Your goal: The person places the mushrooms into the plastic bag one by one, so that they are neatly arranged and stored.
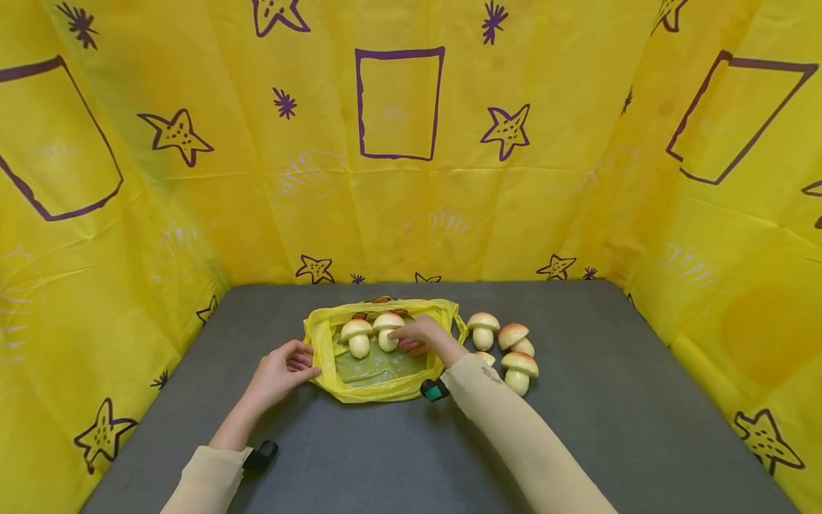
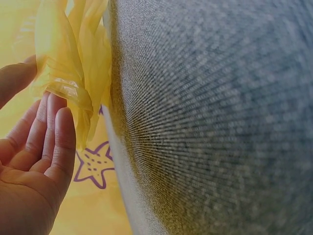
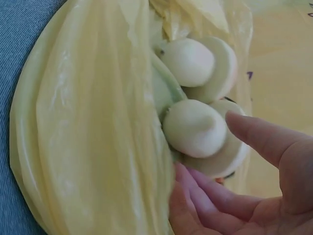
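Note:
My left hand point(image 1: 282, 375) is at the left rim of a yellow plastic bag point(image 1: 379, 393), which lies with its mouth facing up. In the left wrist view, the bag's thin edge point(image 2: 68, 90) runs between the thumb and fingers. Inside the bag, two mushrooms with cream stems and reddish caps stand side by side. My right hand point(image 1: 425, 335) reaches in from the right and holds the right mushroom point(image 1: 388, 323); the left mushroom point(image 1: 357, 335) is untouched. In the right wrist view, the thumb meets the held mushroom point(image 3: 195, 129) on one side, with fingers on the other.
Several more mushrooms point(image 1: 519, 371) stand on the grey tabletop point(image 1: 359, 457) right of the bag, one partly hidden by the right sleeve point(image 1: 507, 421). Yellow curtains point(image 1: 411, 214) with purple drawings enclose the table's back and both sides.

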`<state>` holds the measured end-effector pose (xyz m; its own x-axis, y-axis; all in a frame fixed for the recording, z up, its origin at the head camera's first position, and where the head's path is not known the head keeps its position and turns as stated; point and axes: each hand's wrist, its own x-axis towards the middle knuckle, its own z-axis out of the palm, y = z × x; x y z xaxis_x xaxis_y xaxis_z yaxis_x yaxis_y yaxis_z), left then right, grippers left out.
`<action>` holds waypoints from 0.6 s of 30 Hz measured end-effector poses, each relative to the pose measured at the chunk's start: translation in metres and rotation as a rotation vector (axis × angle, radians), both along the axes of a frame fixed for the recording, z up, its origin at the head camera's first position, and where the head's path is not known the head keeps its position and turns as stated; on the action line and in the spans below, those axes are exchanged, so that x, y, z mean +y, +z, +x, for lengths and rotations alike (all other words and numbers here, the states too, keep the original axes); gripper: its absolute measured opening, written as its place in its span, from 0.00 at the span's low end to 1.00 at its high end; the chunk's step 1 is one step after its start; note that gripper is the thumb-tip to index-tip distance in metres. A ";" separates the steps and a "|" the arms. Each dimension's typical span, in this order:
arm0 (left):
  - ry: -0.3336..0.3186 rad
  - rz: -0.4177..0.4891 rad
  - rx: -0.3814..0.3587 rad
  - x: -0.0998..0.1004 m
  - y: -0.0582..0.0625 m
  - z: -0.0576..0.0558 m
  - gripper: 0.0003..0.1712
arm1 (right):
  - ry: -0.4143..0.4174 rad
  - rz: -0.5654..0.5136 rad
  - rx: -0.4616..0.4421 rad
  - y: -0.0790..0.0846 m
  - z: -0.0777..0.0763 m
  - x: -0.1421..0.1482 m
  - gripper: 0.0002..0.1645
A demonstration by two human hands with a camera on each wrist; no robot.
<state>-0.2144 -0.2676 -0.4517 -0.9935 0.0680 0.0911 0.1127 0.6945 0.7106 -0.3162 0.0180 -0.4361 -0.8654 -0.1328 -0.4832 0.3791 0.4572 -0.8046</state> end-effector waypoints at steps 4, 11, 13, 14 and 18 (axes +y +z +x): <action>-0.001 0.009 0.013 0.000 0.000 0.001 0.23 | 0.016 0.014 0.030 0.006 0.001 0.008 0.37; 0.000 0.010 0.013 0.000 0.000 0.001 0.22 | 0.040 -0.059 0.053 0.023 0.013 0.024 0.41; 0.000 0.011 0.011 0.000 0.000 0.001 0.22 | 0.053 -0.069 0.058 0.026 0.015 0.029 0.41; 0.000 0.011 0.012 0.000 0.000 0.001 0.22 | 0.061 -0.070 0.062 0.027 0.016 0.032 0.40; 0.002 0.010 0.015 -0.001 -0.002 0.000 0.23 | 0.075 -0.072 0.080 0.035 0.022 0.041 0.38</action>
<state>-0.2148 -0.2688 -0.4534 -0.9922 0.0652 0.1067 0.1221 0.6873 0.7160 -0.2944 0.0586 -0.4016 -0.8872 -0.2302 -0.3999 0.2793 0.4220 -0.8625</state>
